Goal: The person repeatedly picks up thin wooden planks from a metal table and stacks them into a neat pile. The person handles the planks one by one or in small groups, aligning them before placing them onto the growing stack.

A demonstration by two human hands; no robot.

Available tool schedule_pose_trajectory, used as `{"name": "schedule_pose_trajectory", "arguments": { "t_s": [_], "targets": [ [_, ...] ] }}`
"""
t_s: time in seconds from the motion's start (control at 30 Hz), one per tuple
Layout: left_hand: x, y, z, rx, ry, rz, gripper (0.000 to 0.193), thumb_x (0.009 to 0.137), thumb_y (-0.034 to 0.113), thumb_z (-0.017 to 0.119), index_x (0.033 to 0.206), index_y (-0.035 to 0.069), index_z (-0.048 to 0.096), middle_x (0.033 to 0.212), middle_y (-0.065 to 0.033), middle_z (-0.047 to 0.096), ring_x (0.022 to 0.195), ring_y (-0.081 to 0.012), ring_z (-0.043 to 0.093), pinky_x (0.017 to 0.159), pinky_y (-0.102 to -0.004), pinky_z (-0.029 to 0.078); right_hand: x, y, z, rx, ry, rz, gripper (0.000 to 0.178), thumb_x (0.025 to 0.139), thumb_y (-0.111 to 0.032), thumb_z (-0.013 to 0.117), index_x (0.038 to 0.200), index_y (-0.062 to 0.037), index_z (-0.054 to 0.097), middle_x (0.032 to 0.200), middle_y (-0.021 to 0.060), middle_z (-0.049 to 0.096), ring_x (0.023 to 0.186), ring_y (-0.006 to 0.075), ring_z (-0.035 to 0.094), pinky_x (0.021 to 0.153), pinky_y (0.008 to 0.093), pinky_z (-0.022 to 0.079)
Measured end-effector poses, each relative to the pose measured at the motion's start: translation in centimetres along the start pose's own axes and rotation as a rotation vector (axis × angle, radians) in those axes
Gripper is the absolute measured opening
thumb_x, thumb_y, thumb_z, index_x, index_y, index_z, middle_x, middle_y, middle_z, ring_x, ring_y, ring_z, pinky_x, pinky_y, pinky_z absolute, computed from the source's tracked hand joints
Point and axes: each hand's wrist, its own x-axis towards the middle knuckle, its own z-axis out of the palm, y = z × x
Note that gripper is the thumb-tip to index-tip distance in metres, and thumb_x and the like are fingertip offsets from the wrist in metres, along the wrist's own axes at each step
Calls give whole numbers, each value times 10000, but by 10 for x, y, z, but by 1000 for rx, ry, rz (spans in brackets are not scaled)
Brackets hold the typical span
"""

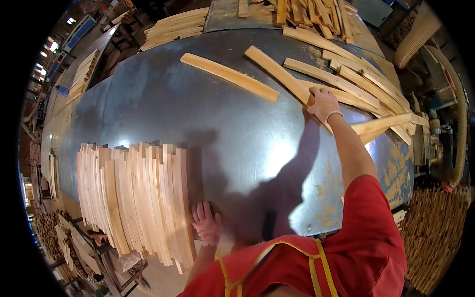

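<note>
My right hand [324, 104], in a pale glove, reaches out over the metal table [148, 104]. Its fingers curl over a long wooden strip [277, 72] that slants away toward the far left. Closer to me, my left hand [205, 222] is by the right edge of a row of wooden strips [136, 198]. The fingers of that hand are spread and hold nothing. The row's strips lie side by side, with uneven ends. Another loose strip [230, 77] lies flat to the left of my right hand.
Several loose strips [368, 81] overlap at the right of the table. A heap of offcuts [316, 15] lies at the far side, with stacked strips [175, 28] left of it. A ribbed hose [418, 37] hangs at right. Densely stacked wood [435, 237] stands lower right.
</note>
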Motion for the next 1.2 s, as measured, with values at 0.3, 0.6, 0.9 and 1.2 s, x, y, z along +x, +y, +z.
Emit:
{"name": "schedule_pose_trajectory", "arguments": {
  "t_s": [0.3,0.6,0.9,1.2],
  "targets": [
    [6,0,-3,0,-24,23,653,899,357,633,1462,39,542,1487,-198,516,1399,-454,459,1188,-618,337,65,-155,25,394,108,-263,645,798,-363,763,1334,-39,610,1277,271,684,1211,460,653,1059,504,526],
    [6,7,-13,-97,-64,-54,655,897,355,679,1458,41,554,1480,-170,528,1402,-448,460,1149,-635,372,-34,-180,60,1379,-574,-250,818,886,-333,811,1581,-80,460,1153,151,701,1033,297,713,929,484,612],
    [4,21,-90,-1700,-580,-613,637,993,327,740,1505,-6,560,1314,-67,696,1150,-148,646,977,-312,527,-271,-216,69,1167,-1091,-125,418,1004,-238,689,1376,-46,695,1131,75,726,1094,188,671,974,332,555],
    [-151,-77,-53,-104,-248,-89,803,821,318,840,1511,64,516,1452,-172,605,1303,-395,603,1060,-532,477,-327,-326,108,1150,-808,-60,731,941,-294,777,1522,15,459,997,142,724,819,204,672,757,374,575]
  ]
}}
